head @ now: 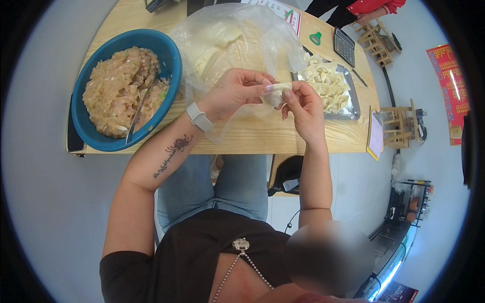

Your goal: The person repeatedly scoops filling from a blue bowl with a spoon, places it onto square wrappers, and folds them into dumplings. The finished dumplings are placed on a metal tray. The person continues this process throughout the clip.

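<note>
Between the fingertips of both hands is a pale wonton [276,95] with a folded dough edge. My left hand [244,90] pinches its left side, and my right hand [302,101] pinches its right side. On the left stands a blue plastic bowl [175,81] of minced meat filling [113,89], with a metal utensil [139,113] resting in it. Behind my hands, a clear plastic bag [261,22] holds stacked dough wrappers [212,49]. A metal tray [355,102] to the right carries many folded wontons [329,85].
A calculator [344,46], a green peeler-like tool [315,38] and a pen [359,77] lie beyond the tray on the wooden table [227,146]. A clipboard [374,132] is at the right edge. Another person [369,11] stands past the far right corner.
</note>
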`<state>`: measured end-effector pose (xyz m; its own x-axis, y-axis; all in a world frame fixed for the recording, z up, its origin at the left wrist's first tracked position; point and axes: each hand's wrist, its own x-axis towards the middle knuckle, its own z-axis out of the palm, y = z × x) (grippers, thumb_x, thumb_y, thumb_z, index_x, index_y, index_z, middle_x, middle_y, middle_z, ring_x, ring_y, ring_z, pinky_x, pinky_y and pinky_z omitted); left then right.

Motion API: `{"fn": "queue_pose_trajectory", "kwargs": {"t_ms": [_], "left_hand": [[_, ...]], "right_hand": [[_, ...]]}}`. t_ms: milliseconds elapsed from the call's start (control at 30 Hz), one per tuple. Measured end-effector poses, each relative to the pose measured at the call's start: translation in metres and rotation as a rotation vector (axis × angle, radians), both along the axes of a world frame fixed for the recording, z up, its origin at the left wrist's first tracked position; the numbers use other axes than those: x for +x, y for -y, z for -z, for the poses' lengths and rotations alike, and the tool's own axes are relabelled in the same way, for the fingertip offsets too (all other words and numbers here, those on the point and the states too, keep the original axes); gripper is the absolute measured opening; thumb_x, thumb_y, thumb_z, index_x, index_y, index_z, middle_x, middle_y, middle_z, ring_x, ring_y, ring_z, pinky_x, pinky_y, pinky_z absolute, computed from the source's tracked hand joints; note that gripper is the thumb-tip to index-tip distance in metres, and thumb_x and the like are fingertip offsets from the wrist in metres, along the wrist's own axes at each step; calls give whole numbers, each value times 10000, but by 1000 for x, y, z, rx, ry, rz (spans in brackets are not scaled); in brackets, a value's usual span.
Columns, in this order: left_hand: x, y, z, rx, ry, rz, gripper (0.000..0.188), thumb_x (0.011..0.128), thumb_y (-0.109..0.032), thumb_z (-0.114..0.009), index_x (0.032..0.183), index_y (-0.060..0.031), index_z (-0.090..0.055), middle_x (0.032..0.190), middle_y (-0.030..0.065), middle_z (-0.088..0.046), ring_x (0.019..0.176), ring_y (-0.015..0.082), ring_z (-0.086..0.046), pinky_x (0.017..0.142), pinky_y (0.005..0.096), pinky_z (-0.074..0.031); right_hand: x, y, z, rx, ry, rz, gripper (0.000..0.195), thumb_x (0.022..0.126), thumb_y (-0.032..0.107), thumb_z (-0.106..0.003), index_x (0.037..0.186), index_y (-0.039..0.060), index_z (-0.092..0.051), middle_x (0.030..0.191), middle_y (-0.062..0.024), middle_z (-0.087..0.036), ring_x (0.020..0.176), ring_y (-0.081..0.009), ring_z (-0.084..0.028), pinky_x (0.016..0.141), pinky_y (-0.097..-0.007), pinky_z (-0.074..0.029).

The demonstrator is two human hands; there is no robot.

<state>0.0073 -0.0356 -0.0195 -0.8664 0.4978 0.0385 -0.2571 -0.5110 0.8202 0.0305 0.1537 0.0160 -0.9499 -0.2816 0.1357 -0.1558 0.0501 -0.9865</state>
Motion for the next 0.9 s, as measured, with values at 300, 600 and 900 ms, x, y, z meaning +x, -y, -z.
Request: {"fn": "queue_pose_trajectory", "kwargs": {"t_ms": [300, 600, 900], "left_hand": [[3, 2, -10, 24, 98, 45, 239, 872, -141, -616, 1048, 20, -603, 1060, 78, -599, 953, 143, -592, 809, 294, -518], [6, -4, -3, -116, -3, -182, 202, 866, -121, -619, 1012, 17, -598, 973, 66, -609, 891, 142, -605, 767, 270, -551], [7, -4, -10, -217, 23, -211, 160, 880, -139, -601, 947, 6, -585, 908, 58, -614, 843, 138, -619, 748, 279, -558]], "right_hand": [[-2, -2, -3, -27, 17, 0, 126, 921, 112, -538, 957, -8, -548, 807, -61, -615, 658, -105, -593, 523, -210, -444], [-2, 2, 6, -176, 43, 104, 140, 919, 121, -542, 976, -6, -536, 904, -97, -632, 741, -143, -637, 599, -237, -505], [-2, 7, 15, -131, 2, 121, 140, 910, 110, -555, 971, -14, -529, 895, -86, -609, 720, -127, -622, 578, -241, -499]]}}
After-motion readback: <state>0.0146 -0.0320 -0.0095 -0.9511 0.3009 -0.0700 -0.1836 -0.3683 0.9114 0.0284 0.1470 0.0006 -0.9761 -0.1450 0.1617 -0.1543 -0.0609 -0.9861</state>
